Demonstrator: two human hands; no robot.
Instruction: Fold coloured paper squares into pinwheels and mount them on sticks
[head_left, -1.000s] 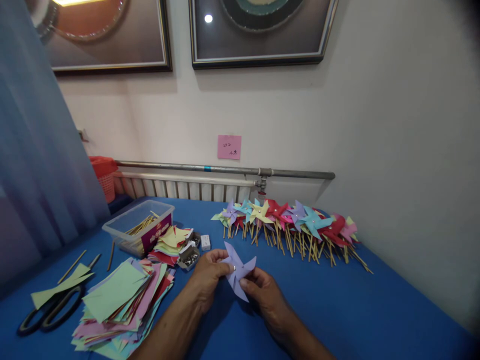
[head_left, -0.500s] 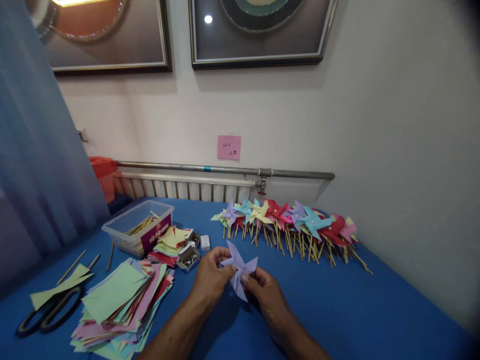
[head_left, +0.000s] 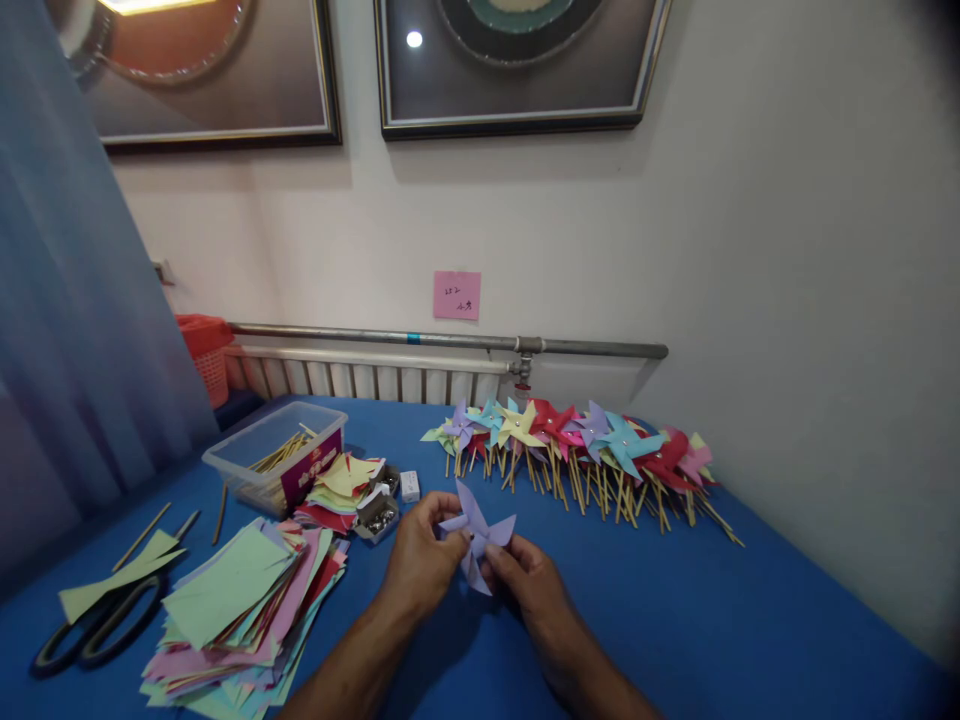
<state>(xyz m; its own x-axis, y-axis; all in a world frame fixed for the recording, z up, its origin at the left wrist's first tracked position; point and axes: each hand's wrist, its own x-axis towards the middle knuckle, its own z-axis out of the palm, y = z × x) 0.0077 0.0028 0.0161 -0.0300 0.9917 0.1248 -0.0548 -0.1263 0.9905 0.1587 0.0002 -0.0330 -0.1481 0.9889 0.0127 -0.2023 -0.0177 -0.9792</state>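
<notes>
A lavender paper pinwheel [head_left: 475, 518] is held between both hands above the blue table, its pointed blades spread outward. My left hand [head_left: 426, 548] pinches it from the left, the thumb lying near its centre. From the lower right, my right hand [head_left: 526, 580] grips it between thumb and fingers. The fingertips behind the paper are hidden. Just left of my left hand stand small open boxes of metal thumbtacks [head_left: 379, 520] and a small white box [head_left: 409, 486].
Finished pinwheels on sticks [head_left: 555, 430] lie in a row at the back right. On the left are a clear plastic box of sticks [head_left: 247, 455], a stack of coloured paper [head_left: 232, 590], small paper squares [head_left: 341, 490] and black-handled scissors [head_left: 124, 620]. A radiator [head_left: 390, 380] runs behind the table.
The pinwheel has turned very slightly in my hands, and its lower blade sits a little higher. Both hands keep their hold; the surroundings look the same.
</notes>
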